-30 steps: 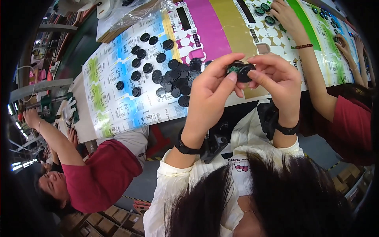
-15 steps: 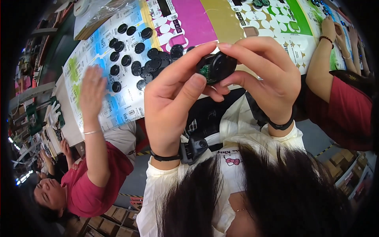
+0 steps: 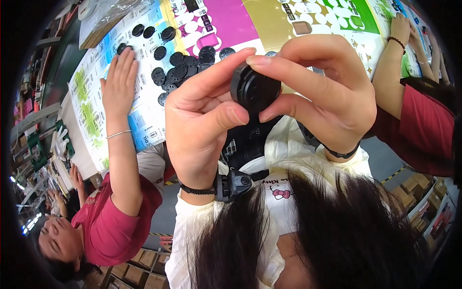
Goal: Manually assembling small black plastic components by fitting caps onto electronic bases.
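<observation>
- From afar I saw the left hand grasp a black disc
- The right hand pinched its rim
- Loose discs lay on the sheet

Sleeves are cream; wristbands black; a pink bow marks the top.

The counter is pale at its left end; a sheet with magenta, gold, green and blue areas covers its top. The floor is grey, marked by yellow-and-black striped tape. Cardboard boxes occupy shelving, lower right and lower left. Bright lamps are located far left.
</observation>
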{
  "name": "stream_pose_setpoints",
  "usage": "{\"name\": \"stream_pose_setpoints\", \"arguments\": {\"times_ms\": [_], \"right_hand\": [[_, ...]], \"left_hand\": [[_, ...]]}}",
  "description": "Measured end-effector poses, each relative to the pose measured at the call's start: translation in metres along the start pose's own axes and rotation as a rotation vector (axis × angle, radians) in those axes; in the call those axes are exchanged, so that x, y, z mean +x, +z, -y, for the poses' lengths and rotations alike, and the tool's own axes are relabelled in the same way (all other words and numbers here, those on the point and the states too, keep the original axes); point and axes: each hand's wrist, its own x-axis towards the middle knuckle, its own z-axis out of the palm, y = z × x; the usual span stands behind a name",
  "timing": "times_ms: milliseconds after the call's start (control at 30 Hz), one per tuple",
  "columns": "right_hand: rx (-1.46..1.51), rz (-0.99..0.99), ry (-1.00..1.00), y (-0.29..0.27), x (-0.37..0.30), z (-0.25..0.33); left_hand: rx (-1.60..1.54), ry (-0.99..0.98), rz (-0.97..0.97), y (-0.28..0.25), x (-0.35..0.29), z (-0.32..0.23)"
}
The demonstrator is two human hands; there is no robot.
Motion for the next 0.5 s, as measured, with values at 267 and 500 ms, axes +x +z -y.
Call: {"name": "stream_pose_setpoints", "arguments": {"times_ms": [267, 500], "right_hand": [[-0.151, 0.141, -0.005, -0.014, 0.008, 0.008], [-0.08, -0.022, -0.02, 0.004, -0.001, 0.002]], "left_hand": [[0.015, -0.029, 0.015, -0.001, 0.006, 0.003], [0.123, 0.037, 0.027, -0.002, 0.002, -0.003]]}}
